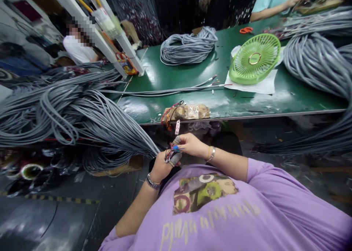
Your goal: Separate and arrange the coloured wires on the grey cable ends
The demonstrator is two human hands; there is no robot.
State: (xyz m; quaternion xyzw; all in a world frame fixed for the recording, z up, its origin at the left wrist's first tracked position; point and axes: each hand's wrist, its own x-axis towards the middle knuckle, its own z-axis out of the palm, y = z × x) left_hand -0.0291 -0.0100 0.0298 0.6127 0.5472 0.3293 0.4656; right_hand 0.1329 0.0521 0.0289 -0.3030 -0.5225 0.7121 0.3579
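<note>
Close together in front of the purple shirt, my two hands work at the ends of grey cables (137, 133). My left hand (162, 165) is closed around the cable ends, where thin coloured wires stick out. My right hand (189, 145) pinches at the same wires, beside a small blue piece (175, 148). Grey coverings show on some fingertips. Just beyond the hands, a small white and pink tag (177, 127) hangs by the table edge. A wooden block with a brass-coloured knob (180, 113) and red and black wires sits on that edge.
A large heap of grey cables (55, 104) covers the left side. On the green table (148, 108) are a coiled bundle (188, 47), a green fan (254, 58), orange scissors (245, 30) and another big cable coil (316, 64). Two other people are across the table and at the left.
</note>
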